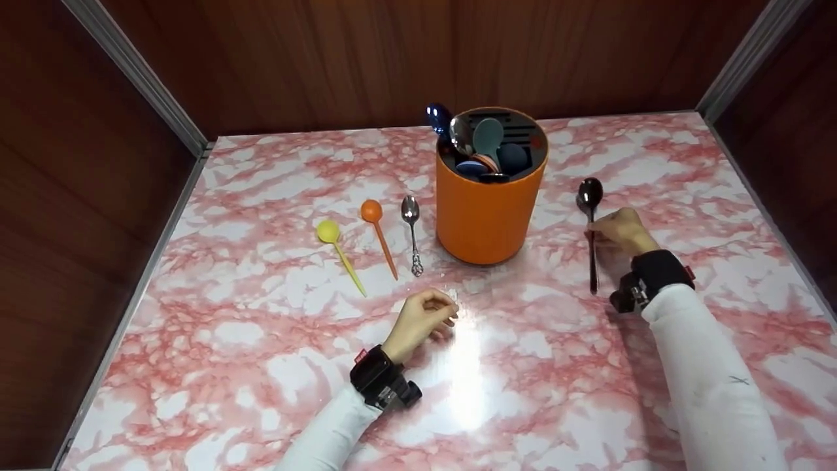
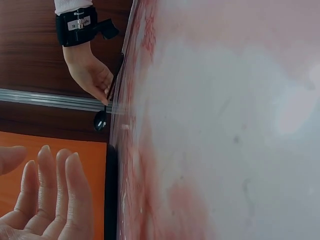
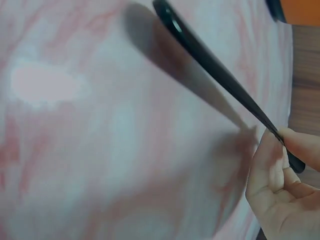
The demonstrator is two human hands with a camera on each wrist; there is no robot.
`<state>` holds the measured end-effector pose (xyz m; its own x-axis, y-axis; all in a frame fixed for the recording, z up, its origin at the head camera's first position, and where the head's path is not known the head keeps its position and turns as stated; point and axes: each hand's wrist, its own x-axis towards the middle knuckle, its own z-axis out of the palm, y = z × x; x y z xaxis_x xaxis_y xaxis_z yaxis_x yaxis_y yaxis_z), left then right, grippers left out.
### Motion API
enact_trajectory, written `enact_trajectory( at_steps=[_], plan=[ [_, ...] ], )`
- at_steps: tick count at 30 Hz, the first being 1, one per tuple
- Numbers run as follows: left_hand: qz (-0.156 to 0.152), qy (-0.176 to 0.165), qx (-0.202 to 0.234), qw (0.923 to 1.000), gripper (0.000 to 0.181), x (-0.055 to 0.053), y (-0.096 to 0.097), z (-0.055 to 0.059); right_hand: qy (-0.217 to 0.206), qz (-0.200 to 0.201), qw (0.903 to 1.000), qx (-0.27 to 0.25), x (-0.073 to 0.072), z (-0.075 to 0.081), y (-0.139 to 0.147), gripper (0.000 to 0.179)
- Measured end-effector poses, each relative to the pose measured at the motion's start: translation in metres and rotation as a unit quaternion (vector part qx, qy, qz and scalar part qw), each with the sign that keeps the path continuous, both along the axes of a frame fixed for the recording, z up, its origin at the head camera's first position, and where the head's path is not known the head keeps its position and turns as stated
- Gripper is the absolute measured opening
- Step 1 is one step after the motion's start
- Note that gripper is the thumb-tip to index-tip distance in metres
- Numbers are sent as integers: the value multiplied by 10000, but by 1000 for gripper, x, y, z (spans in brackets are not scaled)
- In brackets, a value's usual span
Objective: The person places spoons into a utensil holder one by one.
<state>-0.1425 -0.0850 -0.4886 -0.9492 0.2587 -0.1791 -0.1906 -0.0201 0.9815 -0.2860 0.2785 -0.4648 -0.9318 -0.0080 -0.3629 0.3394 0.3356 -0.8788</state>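
Note:
On the right of the table, my right hand pinches a black spoon partway along its handle, the bowl pointing away from me. In the right wrist view, thumb and fingers meet on the dark handle, which casts a shadow on the surface. My left hand hovers near the middle with nothing in it, its fingers loosely bent; the left wrist view shows them apart in front of the orange holder. To its upper left lie a silver spoon, an orange spoon and a yellow spoon.
An orange cylindrical utensil holder stands at the back centre, with several spoons, including a teal spoon and a shiny blue spoon, upright in its top. Wood-grain panels wall in the pink-and-white marbled table.

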Motion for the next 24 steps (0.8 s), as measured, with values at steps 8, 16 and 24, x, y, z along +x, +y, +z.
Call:
enact_trajectory(
  at_steps=[8, 16, 24],
  plan=[
    [-33, 69, -125, 9999, 14, -1, 1, 2, 575, 129, 9982, -56, 3, 18, 3, 15],
    [-25, 47, -168, 9998, 14, -1, 1, 1, 1164, 26, 9931, -98, 1, 34, 4, 14],
    [-60, 87, -161, 9998, 14, -1, 2, 3, 1690, -282, 9847, -325, 5, 55, -1, 12]
  ],
)
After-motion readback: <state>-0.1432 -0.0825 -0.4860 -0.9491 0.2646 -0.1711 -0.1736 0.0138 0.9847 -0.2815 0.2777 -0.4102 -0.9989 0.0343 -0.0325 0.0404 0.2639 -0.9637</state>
